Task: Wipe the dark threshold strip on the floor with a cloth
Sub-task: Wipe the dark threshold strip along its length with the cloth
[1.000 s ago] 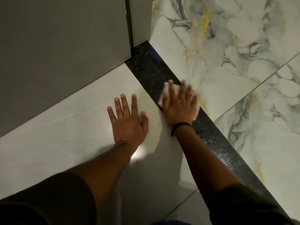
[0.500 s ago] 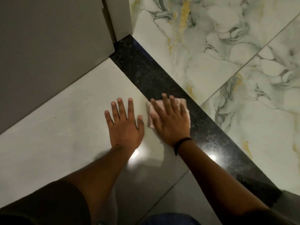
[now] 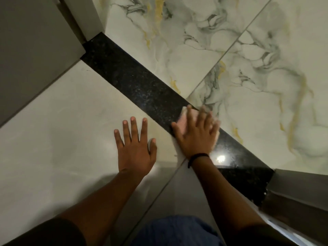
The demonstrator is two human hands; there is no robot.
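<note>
A dark speckled threshold strip [image 3: 134,79] runs diagonally across the floor from upper left to lower right. My right hand [image 3: 197,135], a black band at its wrist, presses flat on a pale pink cloth [image 3: 184,119] lying on the strip; the hand is motion-blurred and covers most of the cloth. My left hand [image 3: 134,146] rests flat with fingers spread on the plain pale tile [image 3: 62,130] just left of the strip, holding nothing.
Marbled white tiles [image 3: 248,77] with grey and gold veins lie beyond the strip. A grey door and frame [image 3: 35,41] stand at upper left, another grey frame piece [image 3: 298,189] at lower right. My blue-clad knee [image 3: 175,229] shows at the bottom edge.
My right hand slid the cloth along the strip toward the lower right, and the view shifted so more of the strip's far end shows. My left hand stayed planted.
</note>
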